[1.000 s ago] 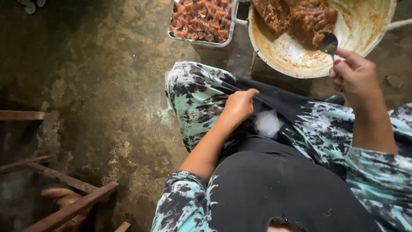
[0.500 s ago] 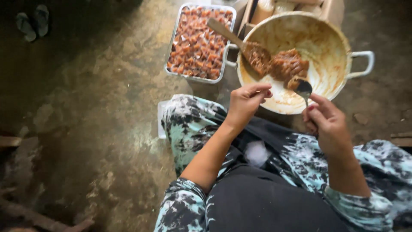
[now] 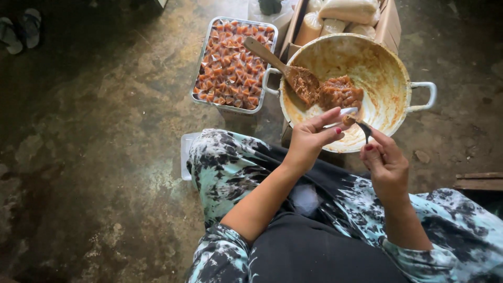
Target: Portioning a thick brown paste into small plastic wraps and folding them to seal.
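Since the earlier frames the view had tipped up, so that the whole pan and the whole tray showed, where before they were cut by the top edge. The left hand had left the knee and risen to the pan's near rim, and the right hand had drawn back from the pan to meet it.

The left hand pinched a small pale wrapper between thumb and fingers. The right hand gripped a dark spoon by its handle, its bowl touching a brown morsel at the wrapper's edge. Both hands hung over the pan's near rim, close together but not touching.

There was one round pan with two handles, smeared inside, on the floor. In it lay one lump of brown paste and one wooden paddle, its blade coated and its handle reaching out over the rim toward the tray. One rectangular metal tray stood just left of the pan, filled with small wrapped orange-brown sweets, too many to count. Behind the pan stood one open cardboard box with at least three pale filled bags. One white flat piece lay by the left knee. Two sandals lay at the far left.
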